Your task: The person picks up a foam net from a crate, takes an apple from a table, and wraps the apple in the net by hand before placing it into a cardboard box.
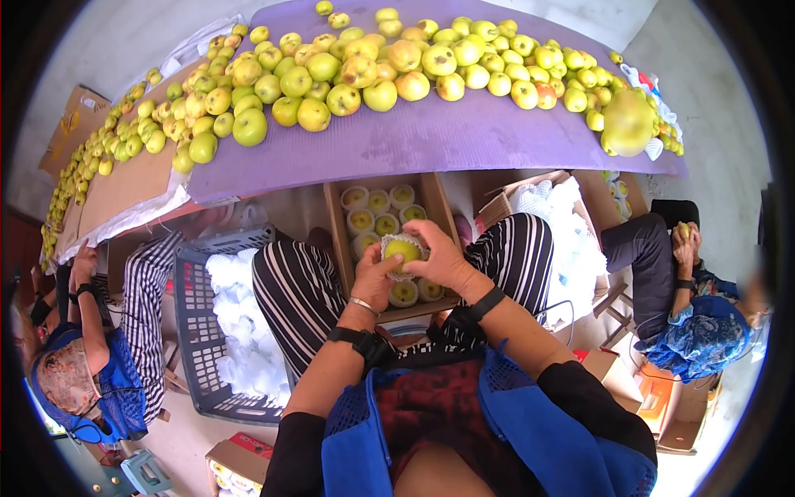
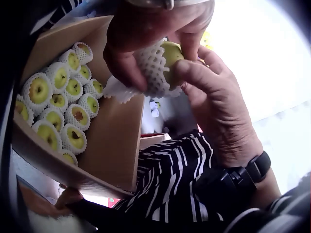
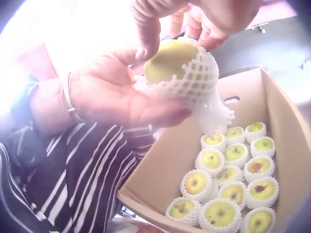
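Note:
Between my two hands is a yellow-green apple [image 3: 170, 63], partly inside a white foam net sleeve [image 3: 197, 75]. My left hand [image 1: 373, 282], with a silver bracelet at its wrist, holds the sleeved side from below, fingers curled round the net. My right hand [image 1: 439, 261] grips the bare side, its thumb on the apple's skin and its fingers by the net's edge. The sleeve's loose end hangs past the fruit in the right wrist view. Below the hands, a cardboard box [image 2: 119, 141] holds several netted apples [image 2: 58, 77] in rows.
A purple-covered table [image 1: 397, 153] in front bears a long heap of loose apples [image 1: 298, 81]. To the left, a dark plastic basket [image 1: 195, 331] contains white foam nets [image 1: 240, 319]; a carton of more nets [image 1: 559, 219] stands right. One person [image 1: 696, 323] sits at each side.

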Motion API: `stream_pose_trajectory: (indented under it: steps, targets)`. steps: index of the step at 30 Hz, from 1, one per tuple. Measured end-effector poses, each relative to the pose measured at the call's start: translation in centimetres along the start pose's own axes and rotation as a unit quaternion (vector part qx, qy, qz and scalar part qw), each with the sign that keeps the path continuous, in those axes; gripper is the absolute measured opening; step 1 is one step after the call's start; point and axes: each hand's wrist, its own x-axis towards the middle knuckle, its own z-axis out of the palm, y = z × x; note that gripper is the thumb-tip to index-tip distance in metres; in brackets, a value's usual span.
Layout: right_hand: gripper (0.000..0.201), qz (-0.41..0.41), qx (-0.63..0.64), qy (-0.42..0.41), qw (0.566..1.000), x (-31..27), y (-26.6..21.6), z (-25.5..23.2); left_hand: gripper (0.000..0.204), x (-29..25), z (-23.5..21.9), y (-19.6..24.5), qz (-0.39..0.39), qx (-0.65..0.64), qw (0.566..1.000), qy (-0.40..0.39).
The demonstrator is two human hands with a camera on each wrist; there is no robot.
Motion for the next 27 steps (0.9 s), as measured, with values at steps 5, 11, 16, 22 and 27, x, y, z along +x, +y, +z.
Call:
stream_pose_trajectory:
  steps: [5, 11, 16, 22, 27]
  targets:
    - [0.028, 0.121, 0.218, 0.044, 0.967, -0.2, 2.7, -0.3, 0.04, 0.2, 0.2, -0.1, 0.032, -0.087, 0.995, -0.04]
    - [0.026, 0.196, 0.214, 0.076, 0.954, -0.6, 2.1, -0.3, 0.043, 0.3, -0.2, -0.5, 0.089, -0.059, 0.991, -0.077]
    - [0.018, 0.165, 0.172, 0.122, 0.963, -0.3, 4.1, 1.3, 0.053, 0.0, 0.2, -0.5, 0.082, -0.007, 0.99, -0.113]
    - [0.016, 0.14, 0.071, 0.151, 0.976, -0.6, 3.8, 1.6, 0.052, 0.2, -0.7, -1.0, 0.071, 0.013, 0.992, -0.101]
    - [0.013, 0.14, 0.076, 0.176, 0.971, -0.6, 3.8, 1.9, 0.052, 0.7, -1.2, -1.4, 0.069, 0.083, 0.99, -0.095]
